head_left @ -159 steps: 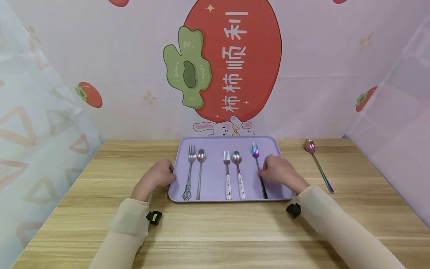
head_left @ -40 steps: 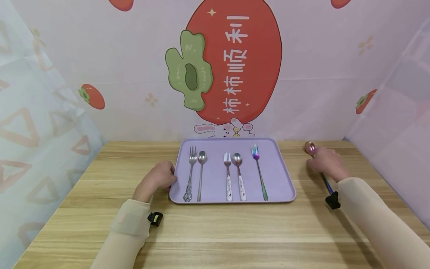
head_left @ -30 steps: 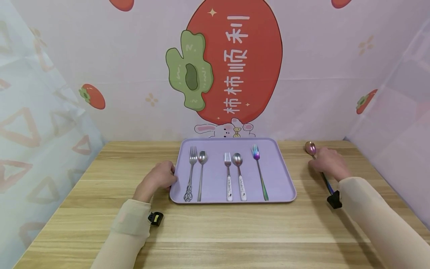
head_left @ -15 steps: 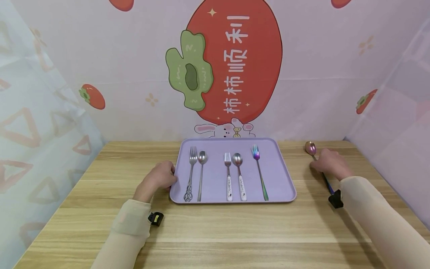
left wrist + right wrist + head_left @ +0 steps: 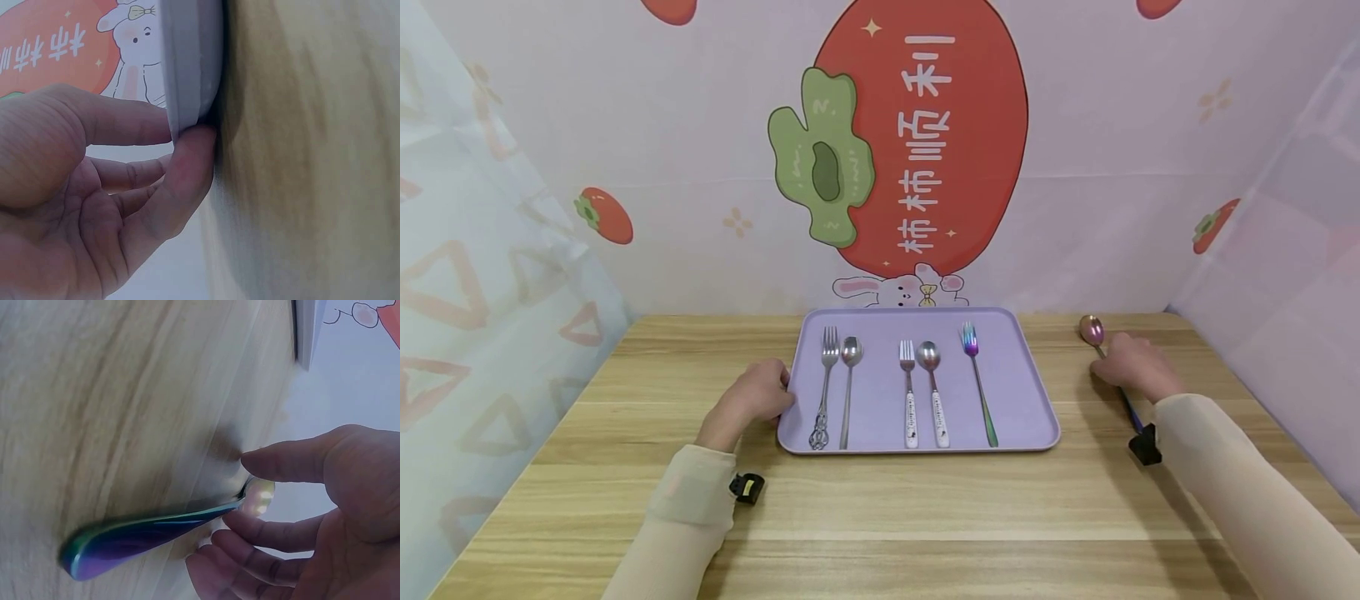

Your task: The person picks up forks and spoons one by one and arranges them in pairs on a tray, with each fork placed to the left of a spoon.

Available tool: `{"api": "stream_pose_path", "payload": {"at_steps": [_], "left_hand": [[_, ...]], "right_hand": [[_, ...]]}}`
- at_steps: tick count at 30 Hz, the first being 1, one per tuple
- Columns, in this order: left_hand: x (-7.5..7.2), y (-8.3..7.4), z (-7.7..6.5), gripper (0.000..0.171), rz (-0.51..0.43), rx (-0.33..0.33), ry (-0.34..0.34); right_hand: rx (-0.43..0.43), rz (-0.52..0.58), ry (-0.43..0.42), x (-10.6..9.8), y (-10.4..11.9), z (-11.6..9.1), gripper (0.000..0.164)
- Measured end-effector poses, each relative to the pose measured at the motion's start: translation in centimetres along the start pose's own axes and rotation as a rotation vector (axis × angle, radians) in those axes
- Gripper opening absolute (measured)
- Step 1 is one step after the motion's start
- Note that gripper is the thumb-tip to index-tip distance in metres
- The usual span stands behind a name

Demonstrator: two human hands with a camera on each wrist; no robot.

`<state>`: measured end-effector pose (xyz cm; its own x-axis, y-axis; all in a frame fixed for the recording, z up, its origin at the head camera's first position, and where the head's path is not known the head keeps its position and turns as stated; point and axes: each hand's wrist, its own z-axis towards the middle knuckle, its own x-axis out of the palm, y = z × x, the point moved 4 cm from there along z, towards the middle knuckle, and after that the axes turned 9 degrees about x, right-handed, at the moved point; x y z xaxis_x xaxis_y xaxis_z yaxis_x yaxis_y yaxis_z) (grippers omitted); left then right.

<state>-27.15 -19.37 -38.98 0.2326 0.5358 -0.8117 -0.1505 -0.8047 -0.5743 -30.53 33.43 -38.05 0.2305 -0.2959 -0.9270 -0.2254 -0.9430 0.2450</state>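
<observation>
My left hand [image 5: 762,390] pinches the left rim of a lilac tray [image 5: 880,425]; in the left wrist view the thumb and a fingertip [image 5: 194,156] meet at the tray's edge. My right hand [image 5: 1137,364] is low over an iridescent spoon [image 5: 1092,328] lying on the table right of the tray. In the right wrist view, its thumb [image 5: 275,461] stands apart from the other fingers, one fingertip beside the handle [image 5: 134,540]. On the tray lie an ornate silver fork [image 5: 830,354], a plain silver spoon [image 5: 852,353], a white-handled fork [image 5: 907,358], a white-handled spoon [image 5: 929,357] and a rainbow fork [image 5: 972,343].
The wooden table [image 5: 895,508] meets a printed backdrop [image 5: 700,250] with a big persimmon picture just behind the tray. Fabric side walls [image 5: 1285,275] close off the left and right. A small black wrist camera [image 5: 747,487] is strapped at each cuff.
Since the oldest frame, my right hand has left the rainbow fork on the tray and moved right to the iridescent spoon. Over the last second both hands have stayed almost still.
</observation>
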Motion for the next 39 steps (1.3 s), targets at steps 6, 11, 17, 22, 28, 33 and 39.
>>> {"api": "stream_pose_path", "payload": {"at_steps": [6,11,17,22,28,33,39], "left_hand": [[0.0,0.06,0.01,0.014,-0.003,-0.003,-0.004],[0.03,0.07,0.11,0.014,0.0,-0.001,-0.005],[0.01,0.01,0.16,0.014,0.006,-0.005,-0.005],[0.0,0.09,0.15,0.014,0.006,-0.007,-0.007],[-0.02,0.16,0.13,0.014,0.011,-0.008,-0.006],[-0.06,0.05,0.09,0.014,0.017,-0.008,0.0],[0.0,0.1,0.2,0.016,0.004,-0.018,0.005]], "right_hand": [[0.001,-0.01,-0.005,0.06,0.4,0.02,0.013],[-0.004,-0.011,-0.011,0.15,0.46,0.05,0.013],[-0.012,-0.004,-0.016,0.41,0.22,0.16,0.016],[0.001,-0.003,-0.006,0.49,0.11,0.13,0.018],[0.009,-0.009,-0.012,0.43,0.08,0.08,0.014],[0.01,-0.007,-0.013,0.48,-0.04,0.19,0.011],[-0.004,-0.008,-0.023,0.4,-0.14,0.22,0.012]]}}
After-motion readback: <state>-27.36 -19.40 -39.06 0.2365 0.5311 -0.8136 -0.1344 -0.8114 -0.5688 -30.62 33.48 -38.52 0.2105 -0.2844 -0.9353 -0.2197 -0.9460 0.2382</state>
